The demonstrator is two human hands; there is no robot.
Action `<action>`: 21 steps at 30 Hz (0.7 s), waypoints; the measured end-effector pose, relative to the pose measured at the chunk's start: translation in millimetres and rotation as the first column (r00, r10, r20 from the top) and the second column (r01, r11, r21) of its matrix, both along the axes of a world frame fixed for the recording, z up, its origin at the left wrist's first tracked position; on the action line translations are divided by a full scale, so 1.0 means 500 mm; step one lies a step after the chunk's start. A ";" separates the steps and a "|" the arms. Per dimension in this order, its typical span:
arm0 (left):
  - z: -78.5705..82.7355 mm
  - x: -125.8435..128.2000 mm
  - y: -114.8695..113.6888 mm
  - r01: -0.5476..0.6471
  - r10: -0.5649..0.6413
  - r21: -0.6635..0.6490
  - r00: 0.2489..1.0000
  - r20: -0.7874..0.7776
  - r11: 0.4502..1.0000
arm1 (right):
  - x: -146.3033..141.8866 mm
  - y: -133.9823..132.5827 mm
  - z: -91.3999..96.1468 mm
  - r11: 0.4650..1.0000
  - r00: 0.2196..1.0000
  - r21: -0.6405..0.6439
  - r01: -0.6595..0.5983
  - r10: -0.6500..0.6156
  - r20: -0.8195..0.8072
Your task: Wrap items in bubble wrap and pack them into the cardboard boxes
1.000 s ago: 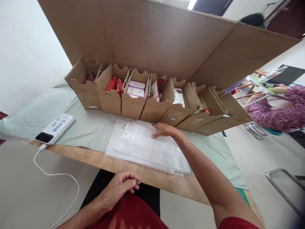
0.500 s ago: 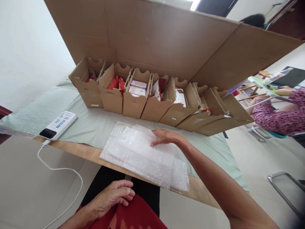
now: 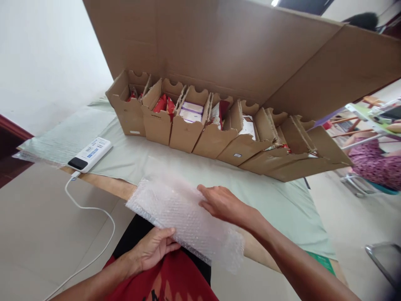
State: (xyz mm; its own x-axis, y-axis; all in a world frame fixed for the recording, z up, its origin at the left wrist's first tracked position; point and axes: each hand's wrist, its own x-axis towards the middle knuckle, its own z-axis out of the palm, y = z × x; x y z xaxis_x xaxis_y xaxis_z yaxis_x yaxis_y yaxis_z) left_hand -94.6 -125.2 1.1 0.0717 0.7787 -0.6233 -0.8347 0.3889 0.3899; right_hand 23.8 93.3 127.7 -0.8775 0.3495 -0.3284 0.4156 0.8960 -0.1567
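A stack of clear bubble wrap sheets hangs over the near edge of the table, above my lap. My left hand grips its near edge from below, thumb on top. My right hand lies flat on its upper right part, fingers stretched out and together. Behind them a row of small open cardboard boxes holds red and white packets.
A large cardboard sheet stands as a wall behind the boxes. A white power bank with a white cable lies at the table's left edge on the pale green cloth. Another person's patterned sleeve shows at the right.
My right hand has dragged the bubble wrap toward me, off the table's edge. My left hand rose from my lap and took hold of its near edge.
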 end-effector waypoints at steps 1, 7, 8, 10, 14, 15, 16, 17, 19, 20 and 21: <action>0.003 0.002 -0.004 -0.009 0.009 -0.010 1.000 0.006 1.000 | 0.004 -0.015 0.007 0.999 0.999 0.021 -0.033 0.033 -0.030; 0.041 -0.036 -0.039 -0.107 0.120 0.058 0.944 -0.308 0.993 | -0.026 -0.049 0.046 0.991 0.981 0.036 -0.130 0.134 -0.143; 0.051 -0.060 -0.041 -0.140 0.156 0.070 0.907 -0.392 0.988 | -0.048 -0.049 0.051 0.994 0.981 0.022 -0.111 0.113 -0.159; 0.075 -0.126 -0.038 -0.222 0.232 0.087 0.794 -0.562 0.971 | -0.106 -0.048 0.060 0.999 0.976 -0.028 -0.043 0.036 -0.214; 0.129 -0.292 -0.024 -0.485 0.487 0.246 0.468 -0.737 0.839 | -0.265 -0.045 0.064 0.974 0.905 -0.212 0.081 -0.161 -0.393; 0.140 -0.332 -0.021 -0.510 0.530 0.296 0.408 -0.744 0.808 | -0.310 -0.046 0.063 0.964 0.878 -0.252 0.086 -0.193 -0.439; 0.149 -0.371 -0.019 -0.518 0.555 0.336 0.357 -0.751 0.787 | -0.355 -0.047 0.060 0.956 0.851 -0.283 0.081 -0.214 -0.480; 0.155 -0.408 -0.018 -0.510 0.560 0.361 0.314 -0.767 0.781 | -0.400 -0.048 0.057 0.949 0.825 -0.309 0.070 -0.229 -0.516; 0.164 -0.482 -0.016 -0.495 0.524 0.372 0.211 -0.825 0.785 | -0.490 -0.053 0.049 0.926 0.780 -0.376 0.039 -0.263 -0.567; 0.169 -0.520 -0.016 -0.497 0.484 0.360 0.145 -0.863 0.790 | -0.533 -0.056 0.045 0.902 0.758 -0.431 0.021 -0.296 -0.581; 0.174 -0.558 -0.015 -0.497 0.419 0.333 0.069 -0.905 0.802 | -0.574 -0.059 0.041 0.863 0.736 -0.506 -0.002 -0.341 -0.585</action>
